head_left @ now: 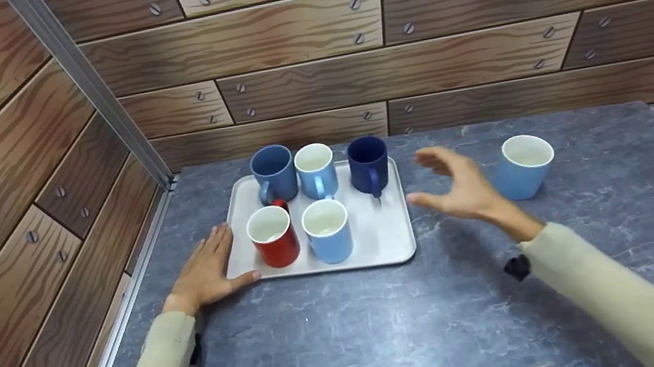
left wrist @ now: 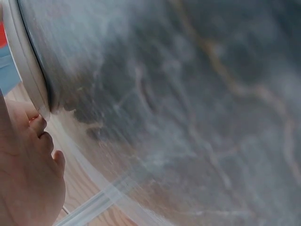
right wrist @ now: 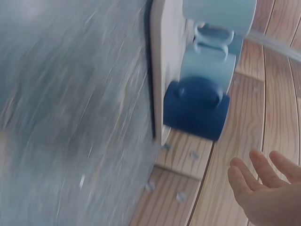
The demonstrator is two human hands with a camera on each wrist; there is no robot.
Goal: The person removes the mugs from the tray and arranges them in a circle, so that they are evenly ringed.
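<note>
A white tray bears several mugs. Along its back stand a grey-blue mug, a light blue mug and a dark blue mug; a red mug and another light blue mug stand in front. My left hand lies with fingers extended at the tray's left edge, its thumb at the front left corner. Off the tray's right side, my right hand is raised, thumb and fingers spread, holding nothing. Just right of it stands a light blue mug on the table, partly behind the hand.
The grey marbled tabletop runs up to a wood-patterned back wall. A similar side wall with a metal rail borders the left. The mugs on the tray stand close together.
</note>
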